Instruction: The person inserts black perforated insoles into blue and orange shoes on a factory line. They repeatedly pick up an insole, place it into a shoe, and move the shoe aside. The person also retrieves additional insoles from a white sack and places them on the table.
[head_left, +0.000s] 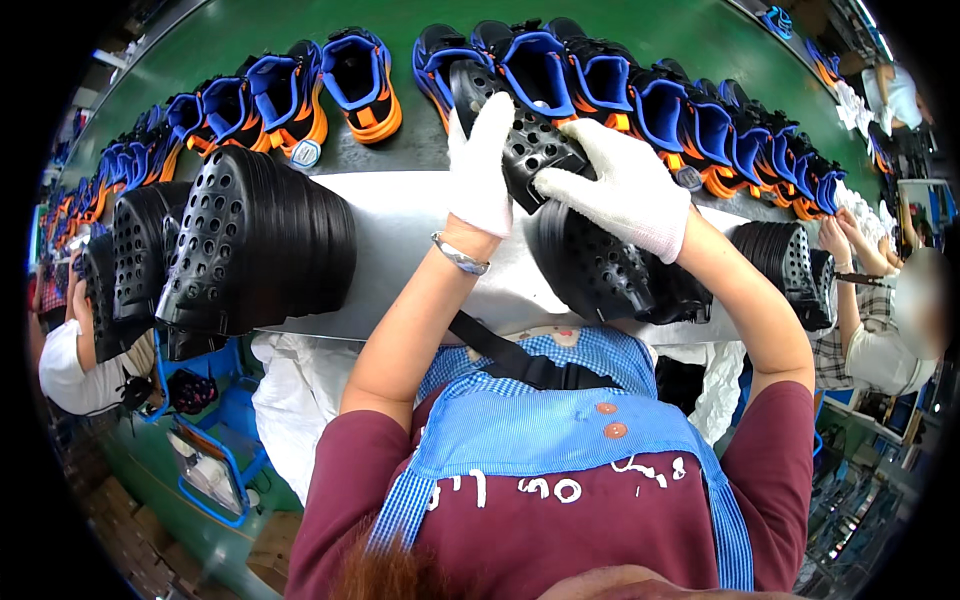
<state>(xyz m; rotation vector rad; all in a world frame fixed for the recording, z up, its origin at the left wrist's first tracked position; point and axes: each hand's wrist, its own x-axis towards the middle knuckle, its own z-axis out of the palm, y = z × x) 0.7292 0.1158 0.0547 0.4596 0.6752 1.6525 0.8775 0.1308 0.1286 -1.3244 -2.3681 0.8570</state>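
Note:
Both my hands wear white gloves and hold one black perforated plastic shoe insert [535, 148] above the table's front part. My left hand [483, 165] presses along its left side, the fingers pointing away from me. On the other side, my right hand [625, 185] pinches its near right end between thumb and fingers. The insert's far end overlaps a black, blue and orange sports shoe [437, 60]. Right below my right hand sits a nested stack of the same inserts [600, 262], partly covered by the hand and forearm.
A larger insert stack [262, 245] stands left on the pale work surface [395, 215]; another stack [780, 262] is at the right. Sports shoes [360, 85] line the green table [390, 18] in two long rows. Co-workers sit at both sides, one with hands [850, 240] near the right row.

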